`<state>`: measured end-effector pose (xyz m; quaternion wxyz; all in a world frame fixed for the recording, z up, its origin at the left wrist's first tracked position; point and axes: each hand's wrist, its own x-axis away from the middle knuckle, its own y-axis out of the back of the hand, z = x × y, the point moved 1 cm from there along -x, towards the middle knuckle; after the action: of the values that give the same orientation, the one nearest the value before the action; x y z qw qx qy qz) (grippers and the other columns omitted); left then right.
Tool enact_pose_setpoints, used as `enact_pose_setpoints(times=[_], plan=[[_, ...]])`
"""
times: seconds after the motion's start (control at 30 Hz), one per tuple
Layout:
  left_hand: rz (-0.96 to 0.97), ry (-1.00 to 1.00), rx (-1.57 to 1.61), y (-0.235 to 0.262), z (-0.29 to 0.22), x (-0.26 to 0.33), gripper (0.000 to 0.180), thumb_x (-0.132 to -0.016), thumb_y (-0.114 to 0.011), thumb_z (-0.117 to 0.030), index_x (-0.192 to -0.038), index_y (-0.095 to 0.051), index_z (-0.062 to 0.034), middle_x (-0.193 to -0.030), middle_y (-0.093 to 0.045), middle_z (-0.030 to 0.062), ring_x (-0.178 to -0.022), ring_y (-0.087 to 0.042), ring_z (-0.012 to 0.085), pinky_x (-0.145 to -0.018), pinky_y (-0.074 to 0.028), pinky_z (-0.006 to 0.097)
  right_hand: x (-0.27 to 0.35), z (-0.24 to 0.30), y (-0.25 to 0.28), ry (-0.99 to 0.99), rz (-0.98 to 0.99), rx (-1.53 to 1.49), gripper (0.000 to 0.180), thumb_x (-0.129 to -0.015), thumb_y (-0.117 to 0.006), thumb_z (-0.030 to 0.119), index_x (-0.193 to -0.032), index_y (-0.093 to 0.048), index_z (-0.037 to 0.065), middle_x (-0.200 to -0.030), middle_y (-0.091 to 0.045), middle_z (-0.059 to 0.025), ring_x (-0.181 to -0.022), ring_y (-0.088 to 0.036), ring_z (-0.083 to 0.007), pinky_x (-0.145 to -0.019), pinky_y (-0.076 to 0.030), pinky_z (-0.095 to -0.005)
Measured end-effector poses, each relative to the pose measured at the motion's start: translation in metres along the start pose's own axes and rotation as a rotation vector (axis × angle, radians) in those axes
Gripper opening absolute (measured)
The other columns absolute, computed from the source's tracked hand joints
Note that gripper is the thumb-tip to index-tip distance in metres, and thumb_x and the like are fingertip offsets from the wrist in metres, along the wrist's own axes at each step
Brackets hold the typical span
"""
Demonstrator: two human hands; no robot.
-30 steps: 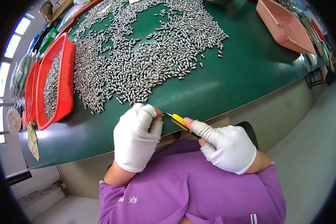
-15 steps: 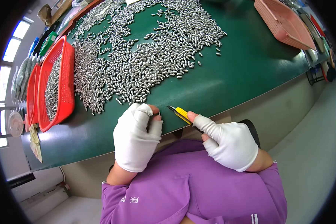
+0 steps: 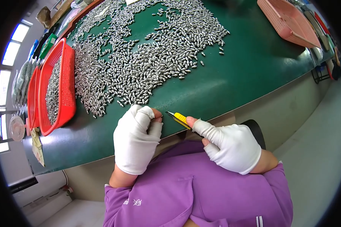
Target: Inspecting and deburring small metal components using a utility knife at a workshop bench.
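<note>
Both hands wear white gloves, and the tips of some fingers come out bare, probably because small pieces are felt better by the skin. The left hand (image 3: 135, 142) is curled, with thumb and forefinger brought close together, near the front edge of the green bench (image 3: 223, 89). They seem to pinch some very small thing, but I cannot tell what it is, or if it is there at all.

The right hand (image 3: 235, 148) is closed around a yellow and black cutter (image 3: 180, 117), with the thumb lying along its yellow body. This grip, I think, gives good control of the tip, which points at the left fingertips and is just beside them – it looks not touching.

Beyond the left hand, many small silver metal parts (image 3: 151, 70) are spread loosely over the bench; their nearest edge is close to the knuckles, perhaps so that one piece can be reached easily. More such parts lie inside a red basket (image 3: 69, 94) at the left, which stands tilted in this view. A pink basket (image 3: 290, 23) is at the far right – well apart from both hands.
</note>
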<state>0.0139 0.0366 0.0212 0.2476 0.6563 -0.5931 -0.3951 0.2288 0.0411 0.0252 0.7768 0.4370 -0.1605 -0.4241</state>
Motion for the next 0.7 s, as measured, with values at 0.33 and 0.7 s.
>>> enact_pose_setpoints(times=[0.33, 0.7], plan=[[-0.015, 0.027, 0.003, -0.0018, -0.0008, 0.002, 0.015, -0.072, -0.07, -0.001, -0.08, -0.059, -0.0072, -0.074, -0.057, 0.0071, -0.066, -0.058, 0.0273, -0.058, -0.046, 0.036, 0.0009, 0.0046, -0.0027, 0.025, 0.004, 0.006, 0.058, -0.075, -0.063, 0.005, -0.132, -0.056, 0.015, -0.061, -0.062, -0.0074, -0.049, -0.06, -0.0224, -0.047, -0.051, -0.0333], [-0.008, 0.014, 0.001, -0.0008, -0.0005, 0.0009, 0.016, -0.072, -0.07, 0.0, -0.08, -0.058, -0.0066, -0.075, -0.057, 0.0075, -0.069, -0.058, 0.0282, -0.06, -0.046, 0.037, -0.0076, 0.0046, 0.0063, 0.045, 0.091, 0.015, 0.059, -0.074, -0.063, 0.007, -0.132, -0.057, 0.016, -0.057, -0.06, -0.0066, -0.048, -0.06, -0.0225, -0.047, -0.05, -0.0338]])
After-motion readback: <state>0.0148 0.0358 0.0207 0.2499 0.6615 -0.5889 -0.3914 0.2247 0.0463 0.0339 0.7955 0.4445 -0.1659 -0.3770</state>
